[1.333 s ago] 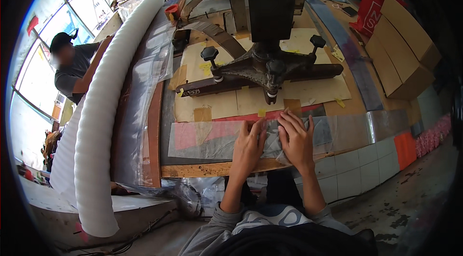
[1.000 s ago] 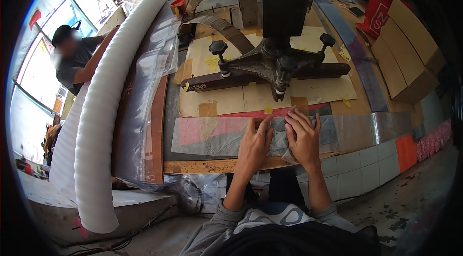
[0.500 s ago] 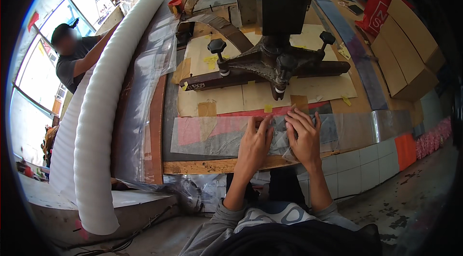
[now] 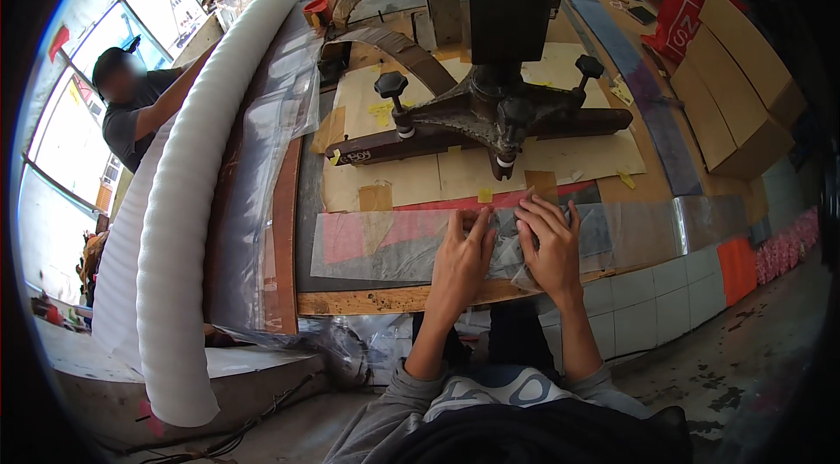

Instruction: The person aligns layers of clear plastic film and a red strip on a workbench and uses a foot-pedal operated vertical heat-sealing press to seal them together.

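Both forearms came up from the lower edge, grey sleeves pushed back. Left hand and right hand lay side by side on a clear plastic sheet, fingers spread and pressing down flat. Neither grip was clenched around anything; palms and fingertips just rested on the film. Some of the film looked bunched between the two hands, but whether either thumb pinched it I cannot tell.

The sheet sat at the near edge of the table, over a red strip and a brown tape patch. Tiled front of the table showed just right of the right wrist.

Just beyond the fingertips: cardboard sheets with small yellow tape tabs. On the cardboard stood a dark metal machine base with black knobs and a heavy column rising out of frame.

Left of the table, a long white foam roll ran near to far, with wrinkled clear film beside it. Right, well apart from the hands: stacked cardboard boxes and a red bag.

Far left, by the windows, another person in a dark cap reached toward the foam roll.
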Demonstrator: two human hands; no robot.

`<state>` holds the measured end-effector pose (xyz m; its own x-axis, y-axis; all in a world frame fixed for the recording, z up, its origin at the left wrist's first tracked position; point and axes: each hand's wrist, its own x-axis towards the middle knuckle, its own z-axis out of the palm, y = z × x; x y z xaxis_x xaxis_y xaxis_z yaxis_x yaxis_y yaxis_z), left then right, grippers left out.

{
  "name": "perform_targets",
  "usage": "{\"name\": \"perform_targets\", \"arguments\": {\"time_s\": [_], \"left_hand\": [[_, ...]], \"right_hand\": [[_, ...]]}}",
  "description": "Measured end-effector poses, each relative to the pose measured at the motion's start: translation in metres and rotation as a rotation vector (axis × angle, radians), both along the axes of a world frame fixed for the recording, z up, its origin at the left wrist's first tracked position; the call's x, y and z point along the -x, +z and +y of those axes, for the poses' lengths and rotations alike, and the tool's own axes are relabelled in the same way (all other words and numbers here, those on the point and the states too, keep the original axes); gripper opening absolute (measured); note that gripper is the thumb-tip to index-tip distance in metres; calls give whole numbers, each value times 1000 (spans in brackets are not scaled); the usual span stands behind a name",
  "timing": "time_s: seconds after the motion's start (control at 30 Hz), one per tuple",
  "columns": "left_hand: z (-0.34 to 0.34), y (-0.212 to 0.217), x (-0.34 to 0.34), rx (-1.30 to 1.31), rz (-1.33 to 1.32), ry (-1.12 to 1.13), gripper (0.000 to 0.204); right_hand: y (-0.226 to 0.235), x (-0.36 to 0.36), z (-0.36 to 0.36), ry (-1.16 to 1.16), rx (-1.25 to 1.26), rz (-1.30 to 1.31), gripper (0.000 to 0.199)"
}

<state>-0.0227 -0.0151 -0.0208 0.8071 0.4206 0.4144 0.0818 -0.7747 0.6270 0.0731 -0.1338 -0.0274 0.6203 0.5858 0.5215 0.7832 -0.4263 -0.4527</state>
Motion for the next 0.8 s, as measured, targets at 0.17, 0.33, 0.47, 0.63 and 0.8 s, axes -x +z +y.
{"name": "perform_targets", "arguments": {"time_s": [0.17, 0.33, 0.47, 0.63, 0.8], "left_hand": [[-3, 0, -2, -16, -29, 30, 30], [-3, -2, -3, 19, -34, 40, 28], [1, -6, 1, 17, -37, 13, 31], [-1, -6, 2, 29, -86, 36, 29], [-1, -7, 3, 42, -110, 36, 28]], "right_hand": [[0, -1, -2, -3, -9, -1, 15], [-2, -2, -1, 7, -7, 8, 15], [0, -1, -1, 18, 1, -16, 16], [-2, -1, -1, 43, 20, -28, 16], [-1, -1, -2, 12, -68, 20, 19]]}}
